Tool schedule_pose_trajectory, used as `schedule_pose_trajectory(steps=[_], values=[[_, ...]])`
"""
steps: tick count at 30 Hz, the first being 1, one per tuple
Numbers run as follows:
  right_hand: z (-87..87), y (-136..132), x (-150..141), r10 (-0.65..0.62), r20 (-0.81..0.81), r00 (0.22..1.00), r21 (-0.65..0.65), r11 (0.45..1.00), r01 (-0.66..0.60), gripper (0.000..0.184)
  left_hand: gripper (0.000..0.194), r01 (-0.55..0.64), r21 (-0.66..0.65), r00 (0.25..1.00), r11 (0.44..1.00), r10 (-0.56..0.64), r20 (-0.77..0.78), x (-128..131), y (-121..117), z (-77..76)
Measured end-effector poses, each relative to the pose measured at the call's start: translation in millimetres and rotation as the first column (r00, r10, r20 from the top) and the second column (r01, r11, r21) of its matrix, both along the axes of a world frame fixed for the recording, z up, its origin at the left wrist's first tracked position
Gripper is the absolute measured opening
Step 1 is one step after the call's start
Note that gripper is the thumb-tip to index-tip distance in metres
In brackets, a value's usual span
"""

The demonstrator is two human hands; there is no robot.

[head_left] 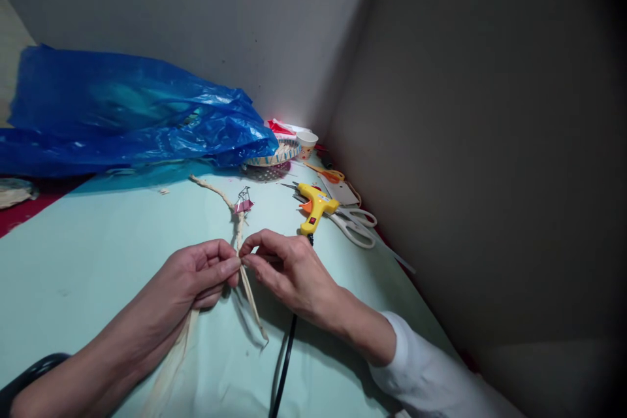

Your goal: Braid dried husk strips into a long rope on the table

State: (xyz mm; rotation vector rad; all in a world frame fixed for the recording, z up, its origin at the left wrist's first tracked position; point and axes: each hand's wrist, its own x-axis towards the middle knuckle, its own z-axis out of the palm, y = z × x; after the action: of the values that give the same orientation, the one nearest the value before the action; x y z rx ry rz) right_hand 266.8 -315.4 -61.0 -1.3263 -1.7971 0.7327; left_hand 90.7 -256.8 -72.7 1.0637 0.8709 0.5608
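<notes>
A pale braided cord (240, 232) of flat fibre strands runs up the table before me, its far end bent to the left. A pink binder clip (243, 206) with wire handles grips it near that bend. My left hand (210, 272) is closed, thumb and fingers pinching the cord at its near end. Opposite it, my right hand (279, 264) pinches the same spot, fingertips close to the left thumb. Loose strands (253, 307) hang below the pinch, and a wider pale strand (174, 359) trails under my left wrist.
A yellow glue gun (316, 206) lies right of the cord, its black cable (285, 366) running toward me. White-handled scissors (355, 225) and orange-handled scissors (330, 174) rest near the wall. Behind are a paper cup (307, 144), a round basket (274, 157) and a blue plastic bag (132, 111).
</notes>
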Motion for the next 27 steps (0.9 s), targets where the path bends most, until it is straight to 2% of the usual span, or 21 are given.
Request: schedule_pose_trajectory(steps=[6,11,15,20,27], values=[[-3.5,4.7,3.0,0.021,0.014,1.0,-0.028,0.999,-0.021,0.015,0.023,0.027,-0.013,0.999,1.0,-0.027,0.017,0.5,3.2,-4.8],[-6.4,3.8,-0.8,0.01,0.02,1.0,-0.033,0.999,-0.01,0.008,0.02,0.077,-0.008,0.997,0.997,-0.077,0.014,-0.7,3.4,-2.4],[-6.5,2.9,0.0,0.013,0.019,1.0,-0.02,1.0,-0.013,0.011,0.019,0.097,0.012,0.995,0.995,-0.097,-0.002,-1.4,3.4,-0.6],[-4.4,3.0,3.3,0.02,0.11,0.994,-0.032,0.999,-0.016,0.017,0.025,0.085,0.048,0.996,0.995,-0.083,-0.039,-1.0,4.8,-0.3],[-9.1,7.1,4.4,0.054,0.024,0.998,-0.077,0.996,-0.052,0.014,0.027,0.093,0.097,0.992,0.991,-0.083,-0.099,1.0,2.0,0.4]])
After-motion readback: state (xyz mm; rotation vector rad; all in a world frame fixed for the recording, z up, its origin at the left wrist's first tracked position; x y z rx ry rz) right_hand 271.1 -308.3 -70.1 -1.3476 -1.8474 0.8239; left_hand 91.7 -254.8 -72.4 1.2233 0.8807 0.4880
